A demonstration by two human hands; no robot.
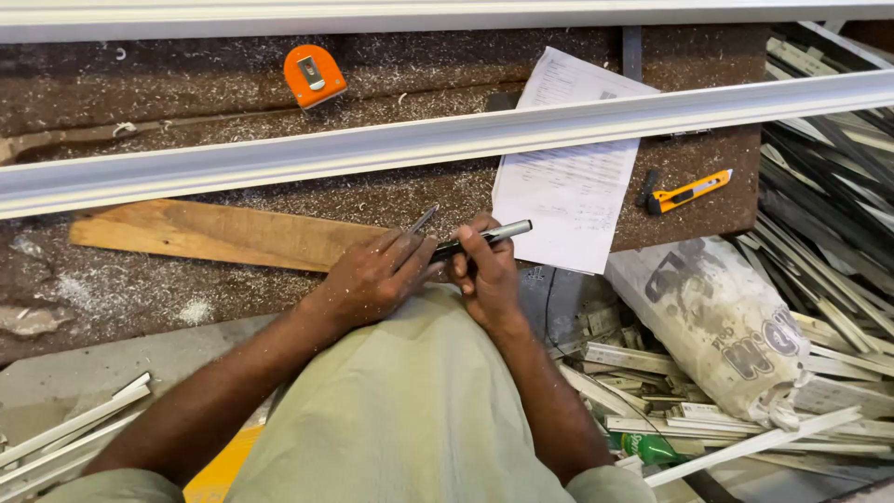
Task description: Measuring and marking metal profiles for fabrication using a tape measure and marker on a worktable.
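1. We see our left hand [372, 278] and right hand [486, 270] together gripping a dark marker pen [494, 235] over the bench [121, 289].
2. A long aluminium profile [447, 138] crosses the bench.
3. Beside us lie a sheet of paper [568, 186], a wooden board [214, 233], an orange tape measure [314, 76] and an orange utility knife [687, 192].

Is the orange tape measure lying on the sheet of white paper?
No, the orange tape measure lies on the brown workbench, beyond the long aluminium profile and apart from the white paper sheet.
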